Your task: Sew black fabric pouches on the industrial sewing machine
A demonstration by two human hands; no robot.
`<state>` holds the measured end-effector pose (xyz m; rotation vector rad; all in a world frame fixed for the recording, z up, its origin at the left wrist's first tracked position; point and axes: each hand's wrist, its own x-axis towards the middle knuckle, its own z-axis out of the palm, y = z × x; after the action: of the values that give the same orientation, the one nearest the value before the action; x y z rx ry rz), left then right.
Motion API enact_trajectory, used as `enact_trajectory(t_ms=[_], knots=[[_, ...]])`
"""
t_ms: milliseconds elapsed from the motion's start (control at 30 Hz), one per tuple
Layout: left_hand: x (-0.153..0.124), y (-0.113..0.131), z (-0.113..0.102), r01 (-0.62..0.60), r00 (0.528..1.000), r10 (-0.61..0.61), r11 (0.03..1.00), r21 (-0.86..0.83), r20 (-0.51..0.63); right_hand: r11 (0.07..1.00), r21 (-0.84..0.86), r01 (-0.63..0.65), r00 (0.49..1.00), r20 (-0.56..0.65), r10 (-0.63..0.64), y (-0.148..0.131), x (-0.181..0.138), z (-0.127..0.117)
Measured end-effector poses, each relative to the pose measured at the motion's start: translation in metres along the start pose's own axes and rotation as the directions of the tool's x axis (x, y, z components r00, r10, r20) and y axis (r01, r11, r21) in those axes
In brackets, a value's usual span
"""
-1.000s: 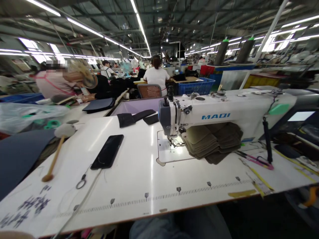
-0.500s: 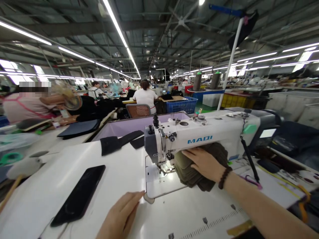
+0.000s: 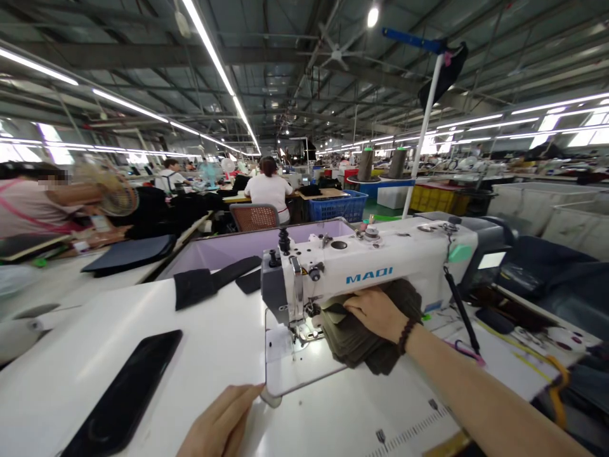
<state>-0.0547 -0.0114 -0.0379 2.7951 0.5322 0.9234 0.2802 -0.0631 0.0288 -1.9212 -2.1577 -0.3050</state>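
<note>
Left hand [image 3: 222, 422]: low over the bench [image 3: 214, 336], fingers pressed together, tips by the metal plate's [image 3: 302, 368] corner; can't tell its grip.
Right arm [image 3: 476, 381]: slanting in from lower right.
Right hand [image 3: 378, 313]: palm down; whether pinching, can't tell.
Olive fabric stack [image 3: 349, 343]: under the right hand, tucked below the sewing machine [image 3: 368, 254], apart from the left hand.

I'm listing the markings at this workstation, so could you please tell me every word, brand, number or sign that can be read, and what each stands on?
"MAQI": blue letters on the white sewing machine.
Number tags along the scale on the white table: too small and blurred to read.
Blue label low on the machine: too small to read.
Bright screen: nothing readable.
</note>
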Motion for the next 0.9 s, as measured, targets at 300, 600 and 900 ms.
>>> enact_trajectory(t_ms=[300, 600, 900], knots=[[-0.0022, -0.0009, 0.0024, 0.061, 0.998, -0.061, 0.998, -0.019, 0.013, 0.998, 0.021, -0.067, 0.997, -0.044, 0.068, -0.0040, -0.0007, 0.0081], [0.0021, 0.0028, -0.0005, 0.127, 0.992, -0.127, 0.992, 0.023, -0.010, 0.995, 0.046, 0.083, 0.995, 0.055, -0.086, 0.0040, -0.0050, -0.0003], [0.0010, 0.0004, 0.0040, 0.147, 0.989, -0.147, 0.980, 0.133, -0.014, 0.979, -0.081, 0.186, 0.982, 0.042, -0.183, -0.0008, -0.0053, 0.0056]])
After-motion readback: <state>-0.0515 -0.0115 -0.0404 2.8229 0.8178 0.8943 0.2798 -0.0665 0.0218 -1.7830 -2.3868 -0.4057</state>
